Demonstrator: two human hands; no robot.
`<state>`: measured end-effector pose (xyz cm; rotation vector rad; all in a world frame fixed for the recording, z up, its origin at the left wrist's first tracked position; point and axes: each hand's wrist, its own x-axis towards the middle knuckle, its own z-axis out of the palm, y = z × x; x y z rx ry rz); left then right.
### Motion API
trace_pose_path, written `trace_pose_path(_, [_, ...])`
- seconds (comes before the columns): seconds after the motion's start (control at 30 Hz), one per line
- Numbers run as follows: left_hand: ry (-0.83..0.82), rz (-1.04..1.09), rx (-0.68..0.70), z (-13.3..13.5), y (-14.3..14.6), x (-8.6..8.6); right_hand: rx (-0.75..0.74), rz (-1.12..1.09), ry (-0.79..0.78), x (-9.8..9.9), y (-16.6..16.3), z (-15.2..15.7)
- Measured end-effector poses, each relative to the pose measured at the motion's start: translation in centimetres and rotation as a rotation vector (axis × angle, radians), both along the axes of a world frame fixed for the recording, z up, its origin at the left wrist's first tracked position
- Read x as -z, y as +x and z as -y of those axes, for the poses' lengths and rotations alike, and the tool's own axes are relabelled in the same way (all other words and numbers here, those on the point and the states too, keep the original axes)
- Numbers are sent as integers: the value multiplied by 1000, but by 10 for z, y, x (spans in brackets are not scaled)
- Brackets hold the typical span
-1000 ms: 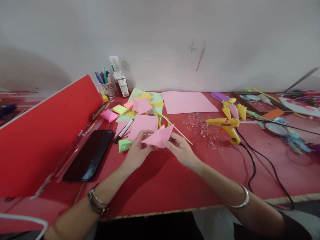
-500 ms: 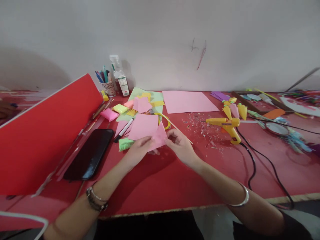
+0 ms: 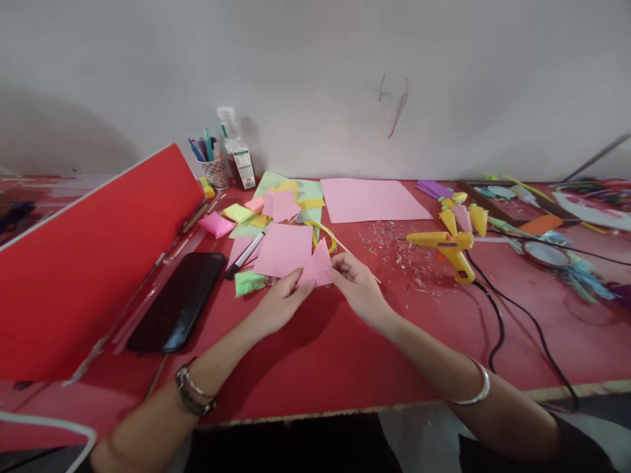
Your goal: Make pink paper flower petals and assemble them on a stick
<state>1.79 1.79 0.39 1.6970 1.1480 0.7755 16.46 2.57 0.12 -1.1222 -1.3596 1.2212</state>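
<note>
between phone [image 3: 176, 303] and glue gun [image 3: 446, 248] (cord trailing), both hands [image 3: 280, 303] [image 3: 359, 289] pinch a pink paper triangle [image 3: 318, 267].

Silver bangle [image 3: 469, 393] right, stacked bracelets [image 3: 194, 393] left.

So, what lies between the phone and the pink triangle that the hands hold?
In the head view, a small green packet lies between the phone and the pink triangle, near the left hand; a marker lies just behind it.
</note>
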Motion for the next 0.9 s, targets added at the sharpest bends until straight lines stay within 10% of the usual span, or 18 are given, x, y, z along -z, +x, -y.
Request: trace_pose_path(0.9, [12, -14, -59, 1, -1, -4, -50, -84, -54, 0, 0, 0])
